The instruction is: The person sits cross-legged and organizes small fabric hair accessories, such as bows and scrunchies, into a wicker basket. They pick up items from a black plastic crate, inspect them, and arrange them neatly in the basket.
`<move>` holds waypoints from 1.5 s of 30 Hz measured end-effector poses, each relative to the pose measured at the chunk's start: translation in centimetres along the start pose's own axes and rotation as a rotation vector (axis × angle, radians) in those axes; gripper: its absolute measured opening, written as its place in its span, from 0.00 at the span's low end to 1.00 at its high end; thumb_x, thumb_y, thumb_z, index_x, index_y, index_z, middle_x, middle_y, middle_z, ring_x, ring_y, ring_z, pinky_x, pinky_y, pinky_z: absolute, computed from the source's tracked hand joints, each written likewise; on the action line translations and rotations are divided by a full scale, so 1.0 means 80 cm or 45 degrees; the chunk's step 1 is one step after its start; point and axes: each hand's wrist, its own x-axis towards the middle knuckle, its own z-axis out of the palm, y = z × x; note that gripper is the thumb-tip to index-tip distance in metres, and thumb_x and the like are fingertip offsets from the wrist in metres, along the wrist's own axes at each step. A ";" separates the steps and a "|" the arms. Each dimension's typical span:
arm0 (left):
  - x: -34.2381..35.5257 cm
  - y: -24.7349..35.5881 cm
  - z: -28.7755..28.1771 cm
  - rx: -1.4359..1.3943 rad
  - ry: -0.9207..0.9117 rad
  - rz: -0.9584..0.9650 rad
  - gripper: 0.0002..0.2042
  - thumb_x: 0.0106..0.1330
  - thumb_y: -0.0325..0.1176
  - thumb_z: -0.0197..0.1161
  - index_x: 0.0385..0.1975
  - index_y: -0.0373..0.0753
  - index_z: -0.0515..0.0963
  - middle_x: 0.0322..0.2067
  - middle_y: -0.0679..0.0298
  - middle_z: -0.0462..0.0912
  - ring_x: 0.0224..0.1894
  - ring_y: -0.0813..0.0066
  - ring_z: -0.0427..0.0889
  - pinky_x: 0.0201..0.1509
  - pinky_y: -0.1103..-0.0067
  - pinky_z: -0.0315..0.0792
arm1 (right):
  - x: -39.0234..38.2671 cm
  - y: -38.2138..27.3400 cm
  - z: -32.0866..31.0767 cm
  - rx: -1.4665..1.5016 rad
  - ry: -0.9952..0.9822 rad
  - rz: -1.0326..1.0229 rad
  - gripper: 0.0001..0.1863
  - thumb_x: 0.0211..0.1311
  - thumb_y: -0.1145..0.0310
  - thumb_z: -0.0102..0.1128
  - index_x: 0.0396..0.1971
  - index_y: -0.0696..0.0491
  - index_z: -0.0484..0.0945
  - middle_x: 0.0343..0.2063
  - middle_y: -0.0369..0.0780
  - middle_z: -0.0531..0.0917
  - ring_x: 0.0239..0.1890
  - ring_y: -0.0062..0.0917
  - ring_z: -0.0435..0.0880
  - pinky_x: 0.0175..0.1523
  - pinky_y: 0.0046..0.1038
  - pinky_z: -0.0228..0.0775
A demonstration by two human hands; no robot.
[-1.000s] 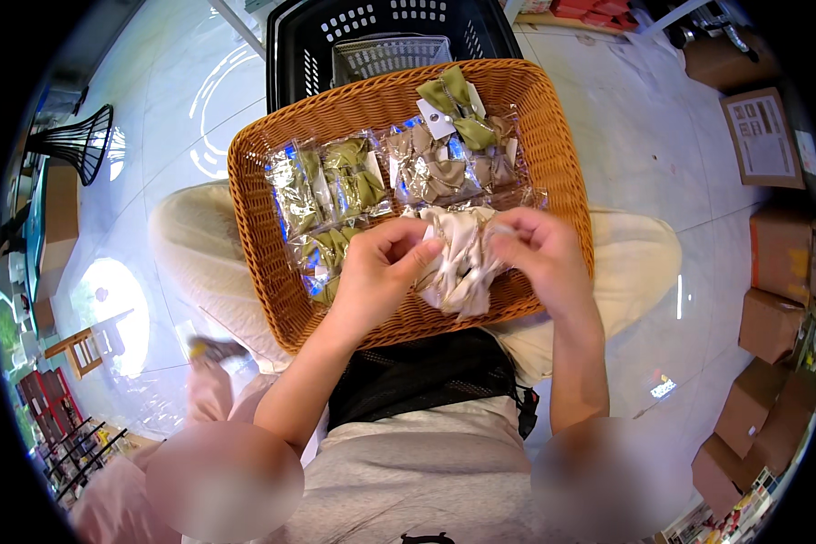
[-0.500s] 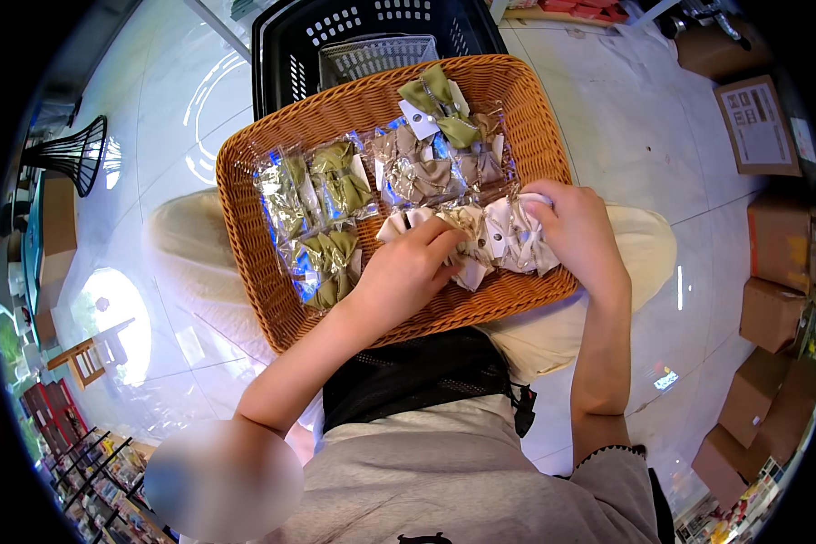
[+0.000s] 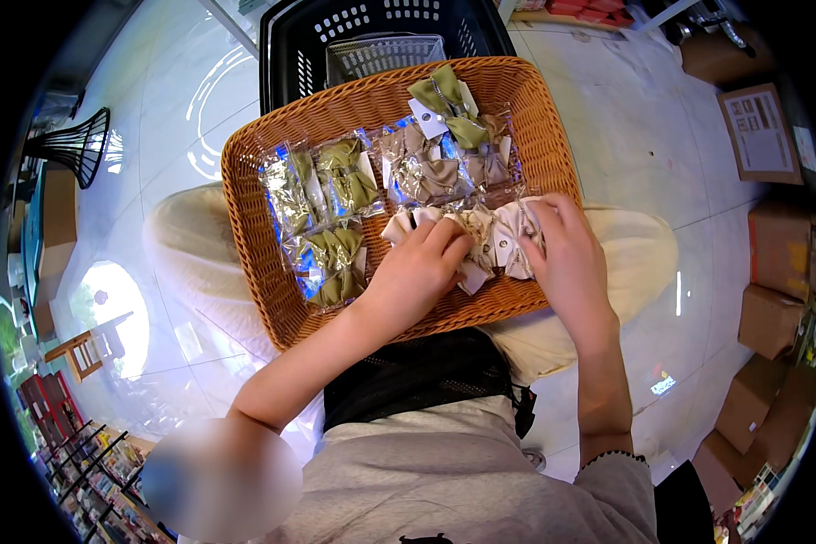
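Note:
A brown wicker basket [image 3: 261, 288] rests across my lap with several fabric hair bows on cards inside. My left hand [image 3: 419, 274] has its fingers curled onto a cream bow [image 3: 409, 222] near the basket's front side. My right hand [image 3: 567, 265] grips a white bow [image 3: 514, 238] by its right side, thumb and fingers round the edge. These pale bows lie in a row, partly under my fingers. Green bows in clear bags [image 3: 343, 177] fill the left part. Taupe bagged bows [image 3: 419, 163] lie at the middle back, and an unbagged green bow [image 3: 467, 129] sits on top at the back right.
Behind the wicker basket stands a black plastic basket [image 3: 286, 54] with a grey mesh basket [image 3: 385, 60] in it. Cardboard boxes [image 3: 760, 133] line the right side of the tiled floor. At the left are a black wire stand [image 3: 80, 152] and a small wooden frame [image 3: 80, 359].
My right hand has shifted slightly left and down, its fingers reaching further over the white bow. My left hand stays on the cream bow. The basket appears slightly further right.

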 end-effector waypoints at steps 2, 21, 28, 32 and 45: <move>0.005 0.008 -0.008 0.228 0.050 0.036 0.28 0.42 0.33 0.69 0.47 0.40 0.69 0.40 0.62 0.70 0.46 0.64 0.71 0.48 0.71 0.66 | -0.007 -0.001 0.001 0.049 -0.104 0.083 0.24 0.44 0.71 0.65 0.44 0.56 0.68 0.43 0.41 0.70 0.44 0.37 0.74 0.42 0.34 0.71; 0.016 -0.014 -0.004 -0.123 0.216 0.051 0.29 0.40 0.32 0.70 0.48 0.40 0.69 0.39 0.59 0.73 0.40 0.59 0.74 0.44 0.71 0.70 | -0.010 -0.001 0.014 0.116 -0.114 0.150 0.29 0.40 0.74 0.68 0.47 0.55 0.68 0.47 0.42 0.67 0.46 0.38 0.73 0.46 0.34 0.69; 0.022 -0.013 0.013 -0.073 0.228 0.005 0.29 0.42 0.33 0.69 0.48 0.40 0.69 0.39 0.59 0.74 0.41 0.60 0.74 0.44 0.71 0.70 | -0.010 -0.003 0.017 0.189 -0.033 0.185 0.31 0.38 0.76 0.68 0.48 0.58 0.68 0.46 0.44 0.68 0.46 0.40 0.72 0.48 0.34 0.67; 0.024 -0.009 0.018 -0.005 0.237 -0.008 0.29 0.42 0.34 0.69 0.48 0.39 0.69 0.39 0.60 0.74 0.41 0.62 0.74 0.44 0.71 0.69 | -0.011 -0.005 0.019 0.177 -0.043 0.206 0.30 0.40 0.75 0.67 0.48 0.58 0.68 0.47 0.43 0.67 0.46 0.40 0.72 0.48 0.34 0.67; 0.015 -0.005 -0.019 0.048 0.322 0.005 0.31 0.39 0.34 0.71 0.48 0.39 0.69 0.45 0.60 0.72 0.46 0.61 0.72 0.47 0.71 0.66 | -0.014 -0.018 0.006 0.030 0.112 0.112 0.25 0.42 0.72 0.66 0.45 0.56 0.70 0.44 0.42 0.70 0.42 0.37 0.73 0.44 0.33 0.69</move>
